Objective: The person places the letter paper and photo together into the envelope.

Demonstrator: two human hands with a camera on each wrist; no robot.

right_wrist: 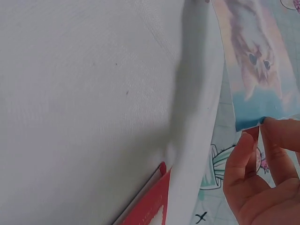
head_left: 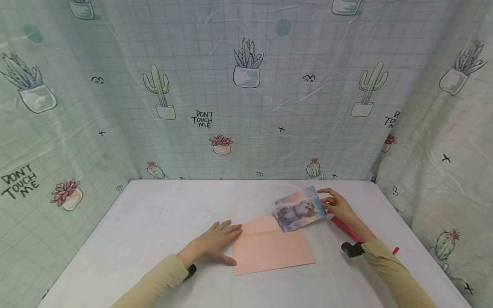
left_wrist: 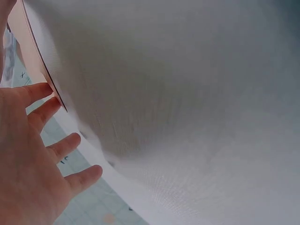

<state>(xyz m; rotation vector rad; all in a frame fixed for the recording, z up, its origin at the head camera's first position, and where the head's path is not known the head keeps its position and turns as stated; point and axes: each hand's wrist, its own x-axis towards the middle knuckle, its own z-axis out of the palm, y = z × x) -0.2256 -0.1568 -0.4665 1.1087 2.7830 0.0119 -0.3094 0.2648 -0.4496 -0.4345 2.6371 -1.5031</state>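
The relation that matters most, as I judge it, is between the kitten card (head_left: pixel 299 210) and the pink envelope (head_left: pixel 271 252). The card is in the grip of the right hand (head_left: pixel 339 207), whose thumb and fingers pinch its short edge close to one corner, as the right wrist view shows. From that grip the card extends toward 9 o'clock, with the kitten's head at the held end. Its long axis runs from between 2 and 3 o'clock to between 8 and 9, and the held end is raised clear of the table (head_left: pixel 185 205).

The envelope lies on the table toward 8 o'clock from the right hand, its long axis close to a 9-to-3 line, with what looks like an opened flap at its 12 o'clock side. The card's free end shows over the envelope's 1 o'clock edge; whether the two touch there I cannot tell. The axes differ by a modest slant, so lining them up would seem to call for a small clockwise turn.

The left hand (head_left: pixel 217 240) is the nearer one to the envelope, at its 9 o'clock side, fingers spread, with fingertips at the paper's edge and pinching nothing. The right hand alone has the card. A red packet (head_left: pixel 345 228) lies at 5 o'clock from the right hand, partly hidden by the forearm.
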